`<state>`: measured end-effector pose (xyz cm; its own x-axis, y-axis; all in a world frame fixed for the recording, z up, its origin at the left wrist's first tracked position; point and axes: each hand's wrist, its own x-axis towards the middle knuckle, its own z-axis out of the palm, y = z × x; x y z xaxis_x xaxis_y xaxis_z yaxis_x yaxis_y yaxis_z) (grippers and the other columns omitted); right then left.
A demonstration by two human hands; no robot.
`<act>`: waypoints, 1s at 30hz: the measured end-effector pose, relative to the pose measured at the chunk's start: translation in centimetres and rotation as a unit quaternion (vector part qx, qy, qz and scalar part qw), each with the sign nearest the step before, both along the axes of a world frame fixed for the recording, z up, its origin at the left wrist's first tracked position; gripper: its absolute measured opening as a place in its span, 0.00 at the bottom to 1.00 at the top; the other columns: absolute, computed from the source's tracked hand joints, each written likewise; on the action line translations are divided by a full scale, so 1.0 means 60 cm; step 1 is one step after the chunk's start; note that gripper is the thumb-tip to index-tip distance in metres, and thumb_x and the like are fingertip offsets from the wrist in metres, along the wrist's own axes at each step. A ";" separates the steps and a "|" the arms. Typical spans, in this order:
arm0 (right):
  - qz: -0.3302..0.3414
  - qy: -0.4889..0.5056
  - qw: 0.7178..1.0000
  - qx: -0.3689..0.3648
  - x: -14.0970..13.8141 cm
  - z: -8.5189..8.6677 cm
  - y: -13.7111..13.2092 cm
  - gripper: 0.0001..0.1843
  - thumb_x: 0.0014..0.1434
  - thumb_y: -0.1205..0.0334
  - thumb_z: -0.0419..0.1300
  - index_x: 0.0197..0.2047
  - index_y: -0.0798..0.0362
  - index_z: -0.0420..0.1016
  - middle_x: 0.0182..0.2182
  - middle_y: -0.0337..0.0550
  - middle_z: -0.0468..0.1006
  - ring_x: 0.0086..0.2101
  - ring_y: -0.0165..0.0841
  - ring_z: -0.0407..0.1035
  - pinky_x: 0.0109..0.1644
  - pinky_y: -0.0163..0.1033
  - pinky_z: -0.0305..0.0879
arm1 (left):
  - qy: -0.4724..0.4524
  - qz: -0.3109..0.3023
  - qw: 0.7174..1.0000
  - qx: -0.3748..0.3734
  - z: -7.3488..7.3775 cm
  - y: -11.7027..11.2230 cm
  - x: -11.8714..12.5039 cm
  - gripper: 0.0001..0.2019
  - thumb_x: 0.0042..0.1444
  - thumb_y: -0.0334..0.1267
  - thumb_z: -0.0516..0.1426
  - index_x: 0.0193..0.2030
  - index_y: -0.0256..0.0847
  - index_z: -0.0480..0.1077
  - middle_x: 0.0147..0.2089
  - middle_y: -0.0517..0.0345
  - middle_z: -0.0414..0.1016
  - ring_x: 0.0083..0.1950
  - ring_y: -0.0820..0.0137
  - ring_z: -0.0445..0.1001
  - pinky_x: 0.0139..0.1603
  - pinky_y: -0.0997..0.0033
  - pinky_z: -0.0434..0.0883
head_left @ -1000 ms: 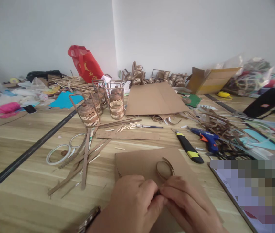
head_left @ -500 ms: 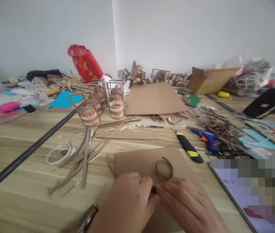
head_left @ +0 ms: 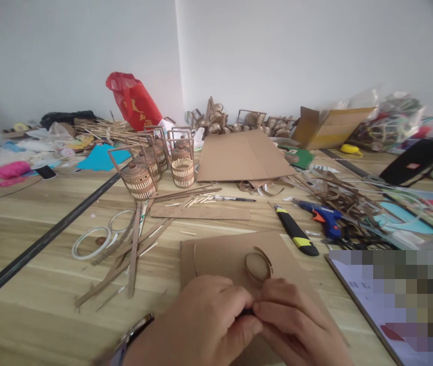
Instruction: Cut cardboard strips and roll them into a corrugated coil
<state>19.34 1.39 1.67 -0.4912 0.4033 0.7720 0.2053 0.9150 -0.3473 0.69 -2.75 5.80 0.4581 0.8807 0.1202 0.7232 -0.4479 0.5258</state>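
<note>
Both my hands are close together over a brown cardboard sheet point(head_left: 224, 254). My left hand point(head_left: 204, 315), with a watch point(head_left: 136, 330) at the wrist, pinches a thin corrugated cardboard strip point(head_left: 195, 259); its free end sticks up beyond the knuckles. My right hand point(head_left: 292, 320) has its fingertips pressed against the left ones on a small dark part of the strip, mostly hidden by fingers. Just past the right fingertips a loose ring of brown strip point(head_left: 258, 268) lies on the sheet.
A yellow-black utility knife point(head_left: 296, 231) and a blue glue gun point(head_left: 325, 216) lie to the right, near a tablet-like panel point(head_left: 361, 300). Ahead stand small slatted baskets point(head_left: 183, 173) and a large cardboard piece point(head_left: 242, 155). Tape rolls point(head_left: 90, 244) and brown strips point(head_left: 134, 254) lie left.
My left hand has turned and shifted slightly, and the strip's free end has swung right, onto the sheet's area. The right fingers have bent more and stay against the left ones.
</note>
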 end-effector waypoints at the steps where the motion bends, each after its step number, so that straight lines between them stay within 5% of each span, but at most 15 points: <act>1: -0.001 0.000 1.000 0.003 0.001 0.001 0.000 0.06 0.67 0.67 0.55 0.43 0.50 0.73 0.29 0.40 0.78 0.30 0.30 0.75 0.37 0.32 0.75 | -0.005 -0.005 1.000 -0.012 0.002 0.002 -0.001 0.05 0.63 0.36 0.57 0.35 0.40 0.71 0.32 0.61 0.75 0.34 0.71 0.75 0.35 0.75 0.66; 8: -0.056 -0.126 0.987 0.087 0.013 -0.017 0.005 0.11 0.68 0.69 0.51 0.45 0.54 0.74 0.34 0.44 0.81 0.35 0.33 0.77 0.42 0.36 0.74 | 0.133 0.108 0.982 -0.078 -0.005 0.016 0.016 0.05 0.61 0.34 0.59 0.33 0.39 0.74 0.33 0.54 0.79 0.38 0.59 0.78 0.35 0.67 0.69; 14: -0.105 -0.145 0.971 0.157 0.008 -0.018 -0.001 0.16 0.69 0.71 0.46 0.43 0.55 0.76 0.32 0.44 0.81 0.33 0.33 0.76 0.43 0.36 0.73 | 0.171 0.119 0.977 0.037 -0.035 0.006 0.029 0.07 0.57 0.29 0.56 0.29 0.39 0.70 0.27 0.54 0.77 0.29 0.61 0.77 0.27 0.70 0.68; 19: -0.086 -0.105 0.987 0.082 0.003 -0.018 0.002 0.12 0.69 0.67 0.50 0.40 0.55 0.75 0.29 0.43 0.78 0.30 0.31 0.74 0.37 0.34 0.72 | 0.148 0.107 0.977 0.108 -0.047 0.002 0.027 0.07 0.56 0.28 0.55 0.28 0.40 0.68 0.24 0.55 0.75 0.27 0.61 0.75 0.25 0.70 0.65; 26: 0.003 -0.023 1.000 0.017 0.007 -0.005 0.004 0.08 0.69 0.65 0.53 0.46 0.53 0.73 0.31 0.43 0.78 0.33 0.30 0.75 0.38 0.32 0.73 | -0.043 -0.017 0.999 -0.027 -0.004 0.009 -0.005 0.09 0.64 0.33 0.55 0.31 0.39 0.69 0.28 0.62 0.75 0.29 0.73 0.73 0.30 0.77 0.63; 30: 0.004 -0.049 0.999 0.022 0.010 -0.008 0.009 0.08 0.67 0.69 0.55 0.47 0.53 0.73 0.32 0.43 0.79 0.33 0.32 0.76 0.37 0.35 0.73 | -0.023 0.027 0.996 -0.077 -0.002 0.014 -0.004 0.09 0.65 0.38 0.56 0.35 0.40 0.73 0.31 0.60 0.79 0.32 0.70 0.77 0.30 0.75 0.62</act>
<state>19.95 1.93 1.18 -0.5683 0.3657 0.7371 0.2292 0.9307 -0.2850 0.44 -1.90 5.66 0.4066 0.9136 0.0007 0.7178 -0.3199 0.6184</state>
